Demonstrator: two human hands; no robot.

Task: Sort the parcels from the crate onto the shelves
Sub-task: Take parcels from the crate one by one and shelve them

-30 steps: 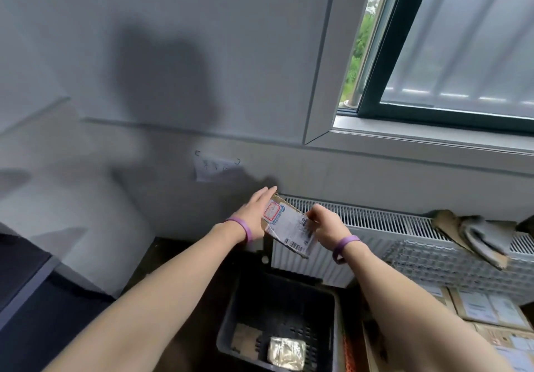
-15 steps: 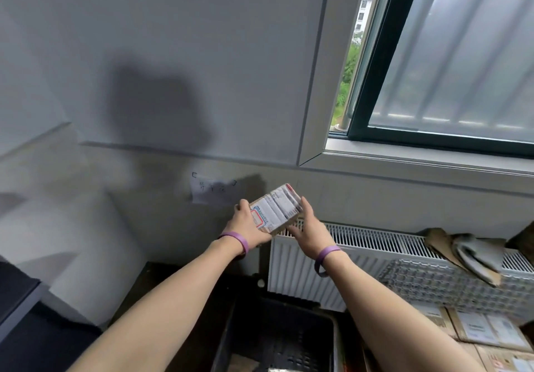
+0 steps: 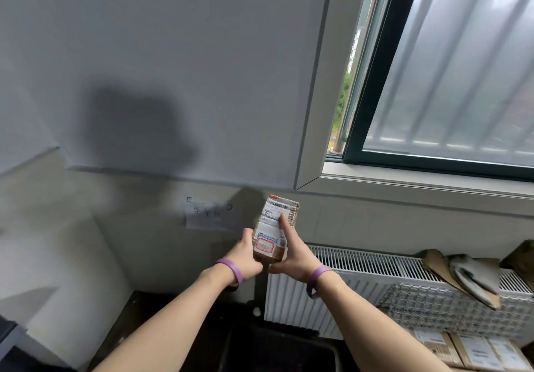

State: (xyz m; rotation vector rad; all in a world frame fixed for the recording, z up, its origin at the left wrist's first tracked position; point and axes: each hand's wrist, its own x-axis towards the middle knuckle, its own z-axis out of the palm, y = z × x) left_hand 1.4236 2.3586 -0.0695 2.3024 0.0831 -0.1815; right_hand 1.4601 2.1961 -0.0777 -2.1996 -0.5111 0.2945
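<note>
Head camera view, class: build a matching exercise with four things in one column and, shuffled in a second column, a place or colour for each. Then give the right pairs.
Column one
1 parcel
2 paper note
3 wristbands
4 radiator

Column two
A purple
B stuck on the wall
C below the window sill
D gripped by the left hand and right hand

Pairs: 1-D, 2-B, 3-A, 4-C

White radiator (image 3: pixel 346 273) below window (image 3: pixel 448 82); paper note (image 3: pixel 208 217) stuck on wall (image 3: pixel 173 54) at left.
</note>
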